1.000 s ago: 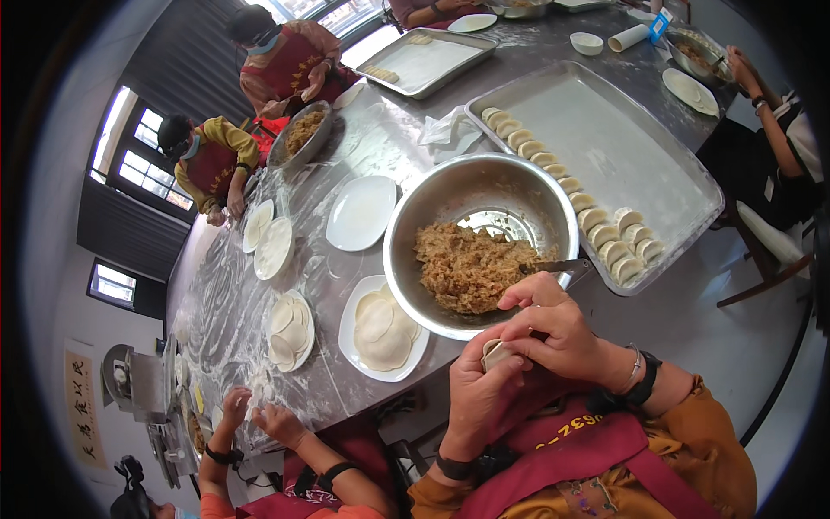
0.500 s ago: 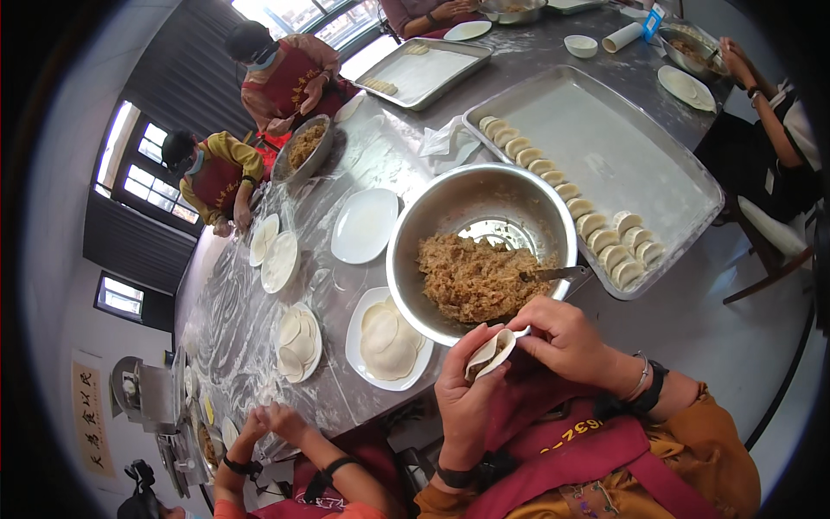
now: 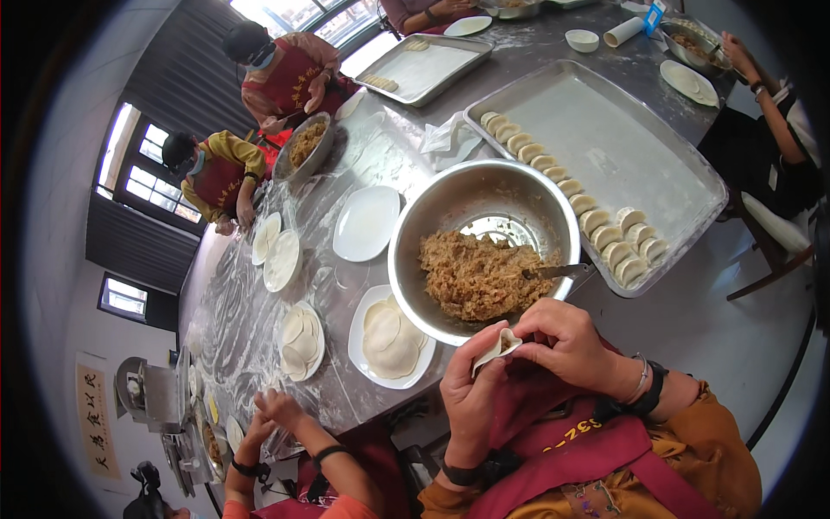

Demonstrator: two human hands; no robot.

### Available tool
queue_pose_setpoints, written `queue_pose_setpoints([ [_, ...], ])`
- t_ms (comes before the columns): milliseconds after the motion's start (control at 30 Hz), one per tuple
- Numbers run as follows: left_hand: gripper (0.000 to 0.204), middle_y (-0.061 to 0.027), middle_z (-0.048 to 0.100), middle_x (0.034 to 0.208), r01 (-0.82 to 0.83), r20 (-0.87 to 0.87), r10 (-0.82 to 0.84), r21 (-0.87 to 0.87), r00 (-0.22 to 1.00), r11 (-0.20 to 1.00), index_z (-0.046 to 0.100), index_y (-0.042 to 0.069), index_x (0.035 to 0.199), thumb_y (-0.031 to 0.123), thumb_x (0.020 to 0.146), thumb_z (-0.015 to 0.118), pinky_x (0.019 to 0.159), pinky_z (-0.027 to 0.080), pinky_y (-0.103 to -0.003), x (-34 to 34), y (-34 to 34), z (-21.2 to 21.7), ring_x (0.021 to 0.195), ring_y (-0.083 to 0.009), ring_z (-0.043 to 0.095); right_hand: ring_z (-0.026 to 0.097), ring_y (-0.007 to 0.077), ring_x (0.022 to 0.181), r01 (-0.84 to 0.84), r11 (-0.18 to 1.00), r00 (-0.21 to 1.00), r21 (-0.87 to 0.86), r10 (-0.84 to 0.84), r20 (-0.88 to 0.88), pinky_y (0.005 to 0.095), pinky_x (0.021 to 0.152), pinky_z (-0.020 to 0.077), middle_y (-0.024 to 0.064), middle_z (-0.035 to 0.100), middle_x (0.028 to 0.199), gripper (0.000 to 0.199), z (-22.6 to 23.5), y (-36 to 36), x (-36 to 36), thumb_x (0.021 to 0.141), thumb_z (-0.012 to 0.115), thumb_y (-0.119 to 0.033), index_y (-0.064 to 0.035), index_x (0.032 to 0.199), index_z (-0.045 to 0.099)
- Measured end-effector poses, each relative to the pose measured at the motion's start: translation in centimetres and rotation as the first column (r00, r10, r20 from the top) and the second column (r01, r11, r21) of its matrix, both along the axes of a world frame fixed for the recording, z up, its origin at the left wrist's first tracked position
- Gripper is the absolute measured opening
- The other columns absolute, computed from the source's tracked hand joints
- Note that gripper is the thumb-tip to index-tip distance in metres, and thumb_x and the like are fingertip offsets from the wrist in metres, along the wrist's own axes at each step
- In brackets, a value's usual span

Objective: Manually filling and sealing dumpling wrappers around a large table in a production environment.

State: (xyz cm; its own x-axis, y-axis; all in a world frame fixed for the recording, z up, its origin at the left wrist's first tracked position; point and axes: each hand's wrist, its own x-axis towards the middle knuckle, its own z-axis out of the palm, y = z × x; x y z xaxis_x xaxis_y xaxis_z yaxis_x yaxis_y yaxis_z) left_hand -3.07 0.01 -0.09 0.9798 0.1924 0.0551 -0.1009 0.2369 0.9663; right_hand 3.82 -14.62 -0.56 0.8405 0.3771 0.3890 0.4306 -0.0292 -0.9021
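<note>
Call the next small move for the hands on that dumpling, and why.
Probably pinch along the open edge: the dumpling sits folded between left hand and right hand, with filling showing at its right end. Finished ones line the tray.

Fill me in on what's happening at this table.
A person is folding a dumpling, pinching its wrapper between the left hand and right hand. Just ahead stands a steel bowl of filling with a spoon in it, a plate of wrappers beside it. Finished dumplings line a tray. Other people work around the table.
</note>
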Motion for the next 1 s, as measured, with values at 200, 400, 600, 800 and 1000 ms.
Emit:
queue_pose_setpoints([
  [200, 0.03, -0.0167, 0.056, 0.119, -0.019, -0.021, 0.02, 0.05, 1.0, 0.999, 0.051, -0.003, 0.116, -0.003, 0.086, 0.053, 0.089, 0.046, -0.028, -0.1, -0.2, 0.3, 0.102, -0.0175, 0.057, 0.059, 0.0234, 0.07, 0.069, 0.997, 0.991, 0.015, -0.07, 0.117, 0.0312, 0.062, 0.0473, 0.008, 0.061, 0.077, 0.017, 0.2, 0.1, -0.3, 0.07, 0.073, -0.007, -0.0037, 0.083, 0.063],
  [400, 0.031, -0.0157, 0.056, 0.119, -0.03, -0.009, 0.031, 0.065, 0.999, 0.997, 0.051, -0.003, 0.116, -0.004, 0.084, 0.053, 0.089, 0.045, -0.026, 0.0, -0.6, 0.4, 0.103, -0.0159, 0.057, 0.059, 0.0251, 0.069, 0.032, 0.999, 0.999, 0.032, -0.031, -0.028, 0.0321, 0.061, 0.0476, 0.0092, 0.062, 0.078, 0.017, -0.2, -0.1, -0.5, 0.07, 0.073, -0.008, -0.0032, 0.081, 0.062],
  [600, 0.035, -0.012, 0.056, 0.12, 0.003, -0.024, -0.002, 0.026, 1.0, 1.0, 0.051, -0.003, 0.118, -0.007, 0.083, 0.053, 0.092, 0.042, -0.027, 0.0, -0.5, 0.4, 0.107, -0.0151, 0.054, 0.06, 0.026, 0.068, 0.083, 0.996, 0.985, 0.026, -0.086, 0.15, 0.0337, 0.06, 0.0482, 0.01, 0.061, 0.077, 0.016, -0.3, 0.1, -0.4, 0.068, 0.073, -0.006, -0.0022, 0.077, 0.061],
  [800, 0.036, -0.0118, 0.056, 0.12, 0.039, -0.028, -0.038, 0.05, 0.999, 0.998, 0.051, -0.003, 0.119, -0.007, 0.083, 0.054, 0.092, 0.043, -0.026, 0.1, -0.5, 0.4, 0.106, -0.0147, 0.054, 0.059, 0.028, 0.066, 0.124, 0.992, 0.913, -0.025, -0.104, 0.394, 0.0345, 0.058, 0.0484, 0.0097, 0.059, 0.072, 0.016, -0.3, 0.0, -0.3, 0.065, 0.072, -0.002, -0.0023, 0.076, 0.061],
  [1000, 0.037, -0.0118, 0.055, 0.122, 0.048, -0.005, -0.048, 0.021, 0.999, 0.999, 0.05, -0.003, 0.12, -0.006, 0.084, 0.055, 0.093, 0.042, -0.026, 0.0, -0.6, 0.3, 0.108, -0.0147, 0.054, 0.056, 0.0189, 0.061, 0.06, 0.998, 0.996, 0.024, -0.061, 0.071, 0.0269, 0.054, 0.0451, 0.0084, 0.059, 0.077, 0.019, 0.1, -0.4, -0.6, 0.068, 0.073, -0.003, -0.0027, 0.083, 0.062],
])
